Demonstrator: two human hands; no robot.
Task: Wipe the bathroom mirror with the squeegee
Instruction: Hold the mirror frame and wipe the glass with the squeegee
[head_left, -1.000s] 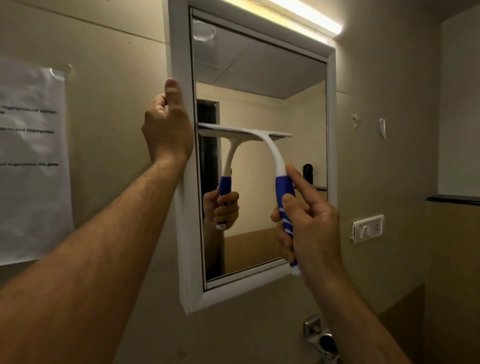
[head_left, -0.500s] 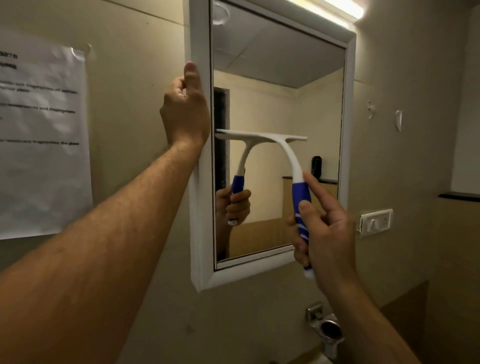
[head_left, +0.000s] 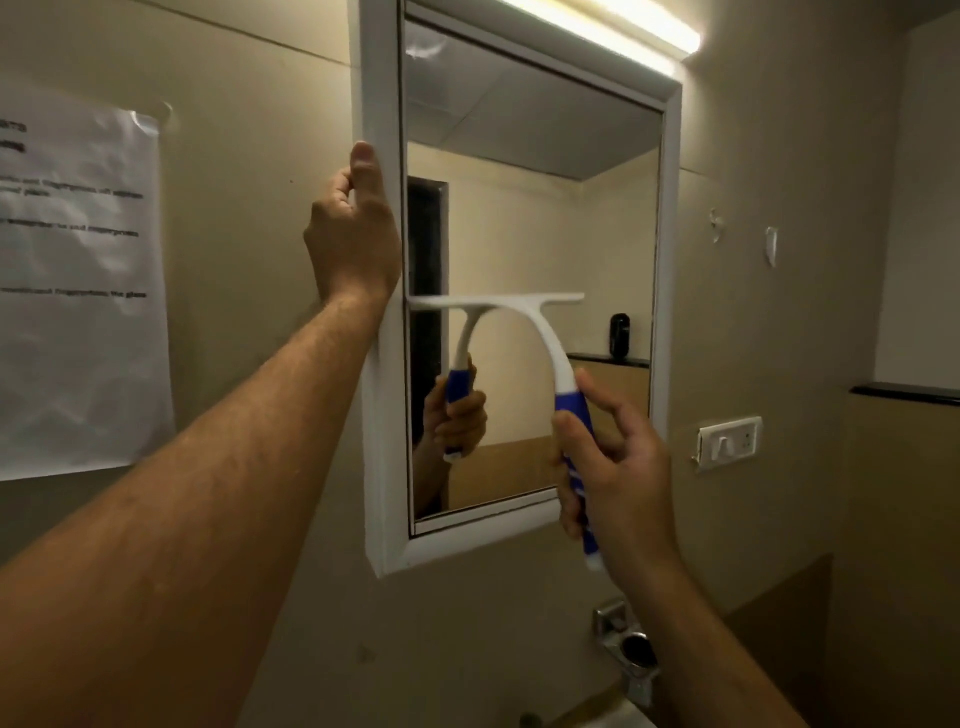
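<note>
Paper notice taped to the left wall, its print too blurred to read, left hand clasping the white frame of the mirror, white-bladed squeegee with blue handle pressed on the glass mid-height, right hand closed around the handle, wall switch far right

Small bathroom, likely shared or institutional. White-framed wall mirror under a lit tube light, chrome tap below, beige walls, white switch plate, printed paper notice taped up.
</note>
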